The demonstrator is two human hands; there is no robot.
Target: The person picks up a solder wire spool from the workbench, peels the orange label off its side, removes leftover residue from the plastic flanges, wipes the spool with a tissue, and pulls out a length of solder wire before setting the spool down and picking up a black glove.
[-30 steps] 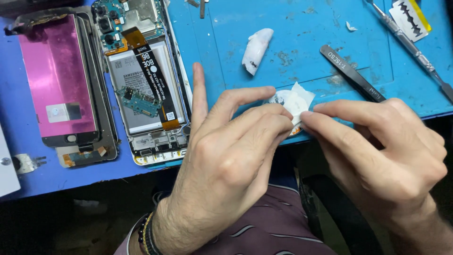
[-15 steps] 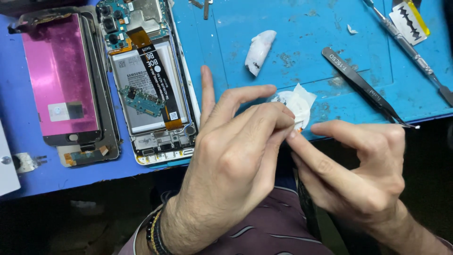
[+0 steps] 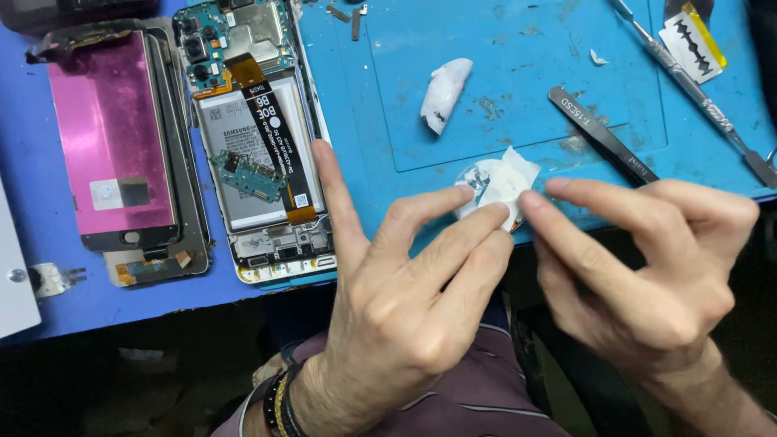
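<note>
White adhesive pad (image 3: 503, 188) sits pinched between your left hand (image 3: 405, 299) and right hand (image 3: 647, 275), mid-peel, so separate its layers gently beside the tweezers (image 3: 603, 136)

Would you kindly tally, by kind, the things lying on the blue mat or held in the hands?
Phone parts: 2, the opened phone body and the pink screen panel
Metal tools: 2, tweezers and spudger
White wads or pads: 2, one on the mat, one between both hands
Razor blade: 1
Total: 7
</note>
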